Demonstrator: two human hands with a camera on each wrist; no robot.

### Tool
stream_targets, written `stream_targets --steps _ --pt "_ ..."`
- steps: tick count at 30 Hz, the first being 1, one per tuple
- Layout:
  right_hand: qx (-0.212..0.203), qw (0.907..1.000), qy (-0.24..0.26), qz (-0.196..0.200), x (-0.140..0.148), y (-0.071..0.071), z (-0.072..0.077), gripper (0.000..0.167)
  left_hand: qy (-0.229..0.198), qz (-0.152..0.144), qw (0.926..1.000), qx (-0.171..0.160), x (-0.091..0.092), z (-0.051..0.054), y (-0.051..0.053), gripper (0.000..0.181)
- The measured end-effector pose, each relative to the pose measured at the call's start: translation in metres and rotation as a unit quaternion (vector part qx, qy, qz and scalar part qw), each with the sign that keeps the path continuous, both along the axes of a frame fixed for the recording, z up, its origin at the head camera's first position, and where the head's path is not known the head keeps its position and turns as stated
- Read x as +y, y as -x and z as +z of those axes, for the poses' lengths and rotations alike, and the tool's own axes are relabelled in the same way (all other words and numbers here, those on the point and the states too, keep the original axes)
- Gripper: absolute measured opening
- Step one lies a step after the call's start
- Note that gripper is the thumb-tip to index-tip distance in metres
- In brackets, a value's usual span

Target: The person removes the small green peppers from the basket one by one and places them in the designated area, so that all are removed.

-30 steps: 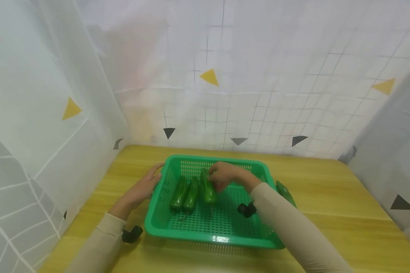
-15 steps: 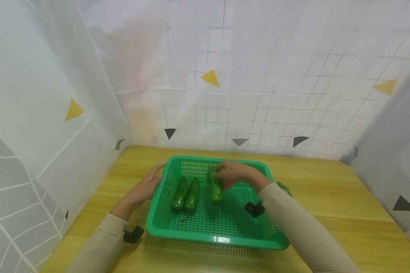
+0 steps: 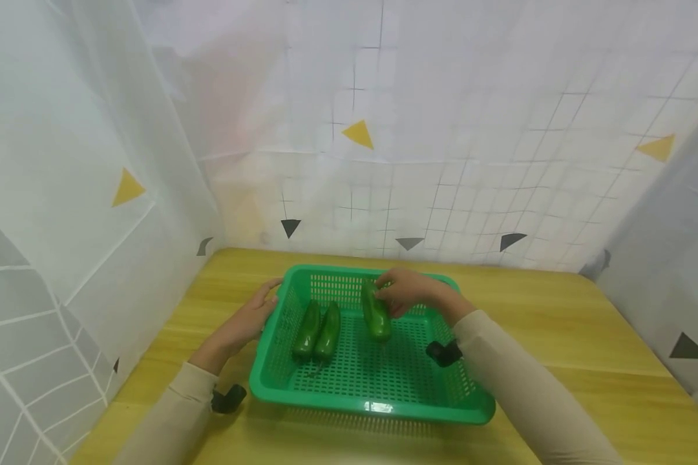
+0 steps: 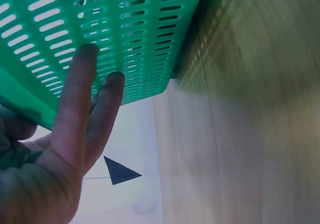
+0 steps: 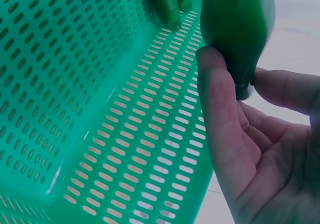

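A person's two hands work at a green plastic basket [image 3: 378, 407] with slotted sides and floor, standing on a yellowish wood-grain tabletop [image 3: 570, 329]. The right hand [image 3: 406, 290] pinches a long green pepper [image 3: 377, 320] by its narrow tip, between thumb and fingers, holding it inside the basket's outline, right of the other peppers. The pepper's broad, glossy end points down toward the wearer, with a thin stem below it. The left hand [image 3: 247, 321] is spread rather than gripping: its fingers extend straight against the basket's outer left wall, near the rim.

Two more green peppers, a left one [image 3: 306, 336] and its neighbour [image 3: 327, 336], lie side by side on the left part of the basket floor, stems toward the wearer. Both arms wear beige sleeves [image 3: 523, 381], and a small black device [image 3: 229, 399] sits at each wrist. Behind hangs a white sheet [image 3: 442, 84] printed with thin lines and yellow, black and grey triangles.
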State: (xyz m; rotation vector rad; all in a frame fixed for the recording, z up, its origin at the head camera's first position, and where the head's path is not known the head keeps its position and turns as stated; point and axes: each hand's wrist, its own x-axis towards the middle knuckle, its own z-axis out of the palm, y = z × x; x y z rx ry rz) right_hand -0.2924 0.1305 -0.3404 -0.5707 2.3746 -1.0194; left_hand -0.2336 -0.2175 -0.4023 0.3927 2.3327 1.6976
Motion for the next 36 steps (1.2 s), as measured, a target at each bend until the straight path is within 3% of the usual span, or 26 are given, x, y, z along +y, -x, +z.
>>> stream_targets --steps 19,36 --pt "0.017 0.9996 0.015 -0.014 0.028 -0.001 0.006 0.037 -0.003 -0.004 1.0 0.001 0.002 -0.001 0.003 0.046" --pt "-0.001 0.9987 0.027 -0.044 0.059 -0.001 0.007 0.051 0.001 -0.002 1.0 -0.001 0.001 -0.003 0.003 0.047"
